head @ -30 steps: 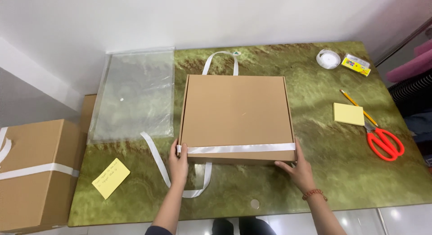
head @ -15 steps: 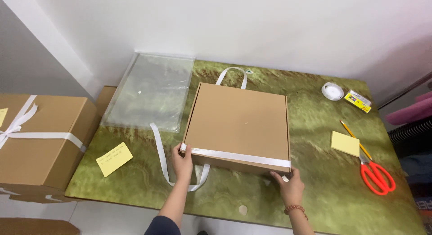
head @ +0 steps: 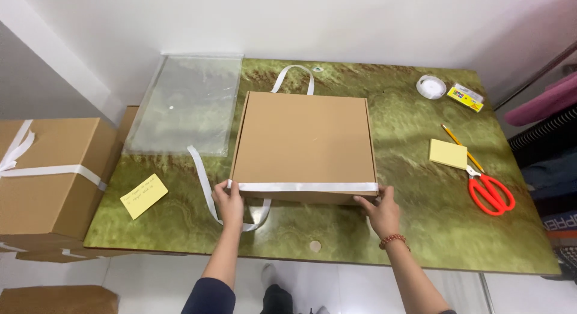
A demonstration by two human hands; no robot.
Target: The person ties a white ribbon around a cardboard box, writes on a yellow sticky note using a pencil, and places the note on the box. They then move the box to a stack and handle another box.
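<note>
Head view: a flat cardboard box (head: 303, 146) lies closed on the green tabletop (head: 409, 230), its long axis running left to right. A white ribbon (head: 303, 186) crosses the near edge. The left hand (head: 230, 204) and right hand (head: 380, 210) press spread fingers on the near corners. Bare tabletop lies right of the box; scissors (head: 491, 192) are well apart.

Small packing workspace: green marbled table (head: 421, 230) with brown cardboard box (head: 303, 143), white ribbon (head: 204, 188), clear plastic bags (head: 186, 103), red scissors (head: 490, 194); ribbon-tied cardboard boxes (head: 51, 176) stacked alongside.
</note>
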